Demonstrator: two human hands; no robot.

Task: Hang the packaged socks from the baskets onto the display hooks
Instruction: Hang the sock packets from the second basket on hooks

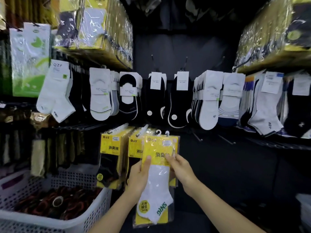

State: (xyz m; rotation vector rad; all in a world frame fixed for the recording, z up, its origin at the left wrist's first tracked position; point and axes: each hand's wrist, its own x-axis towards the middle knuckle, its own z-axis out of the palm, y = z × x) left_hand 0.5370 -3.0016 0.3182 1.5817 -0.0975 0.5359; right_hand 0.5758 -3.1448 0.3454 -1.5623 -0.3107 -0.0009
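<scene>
Left hand (139, 175) and right hand (180, 168) grip white-sock pack (157, 179), unhung, right of loaded display hook (142, 130); basket (94, 214) not empty.

A shop: packaged socks (99, 93) crowd wall display hooks (154, 62).

Before you stands a dark display wall (185, 44) set with hooks (153, 62). Its middle row carries white low-cut socks (99, 95) at your left and black no-show socks (156, 96) in the centre. Below, two hooks hold yellow packs (109, 153), with bare hooks (196, 136) to their right. Wrapped bundles (104, 31) crowd the top level.
</scene>
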